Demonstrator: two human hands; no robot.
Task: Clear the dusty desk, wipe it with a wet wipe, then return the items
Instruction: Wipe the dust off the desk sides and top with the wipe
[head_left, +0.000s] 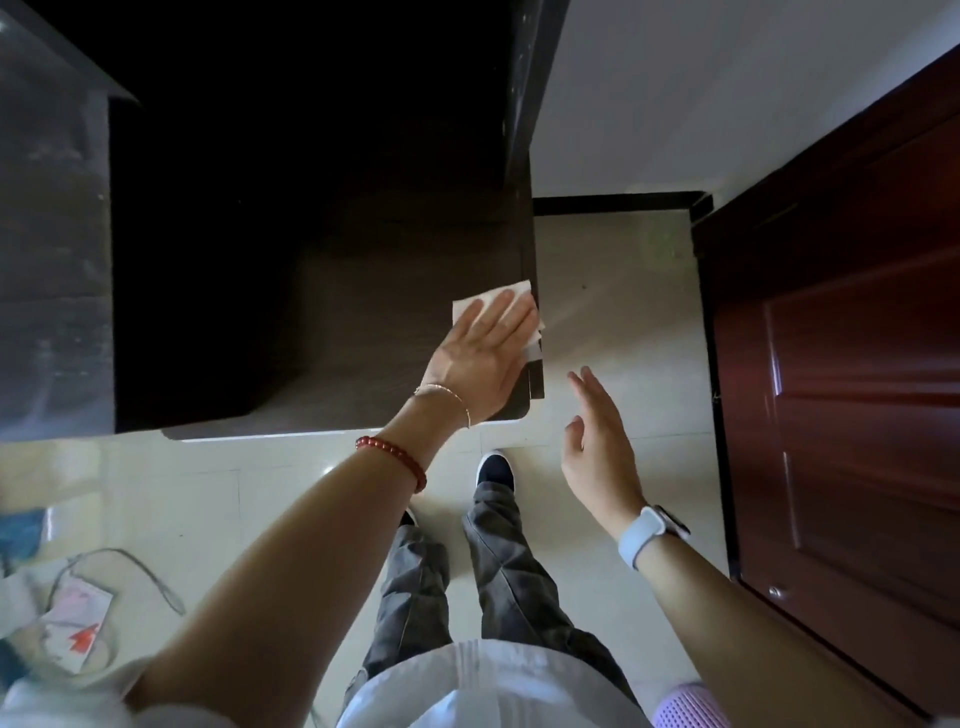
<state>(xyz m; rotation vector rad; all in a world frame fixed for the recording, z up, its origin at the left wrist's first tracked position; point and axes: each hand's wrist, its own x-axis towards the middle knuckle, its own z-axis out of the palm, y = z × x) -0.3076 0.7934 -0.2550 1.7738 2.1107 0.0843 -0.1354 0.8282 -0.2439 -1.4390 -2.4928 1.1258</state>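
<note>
A dark wooden desk (353, 291) fills the upper left of the view, its top bare. My left hand (478, 358) lies flat, palm down, on a white wet wipe (470, 304) at the desk's near right corner, pressing it against the surface. The wipe's far edge and right side stick out from under my fingers. My right hand (597, 447) hovers in the air to the right of the desk, over the floor, fingers spread and holding nothing.
A dark red wooden door (852, 374) stands at the right. Pale floor tiles (613, 312) lie between desk and door. At the lower left sits a heap of items with a cable and papers (78, 623). My shoes (493, 467) are just below the desk edge.
</note>
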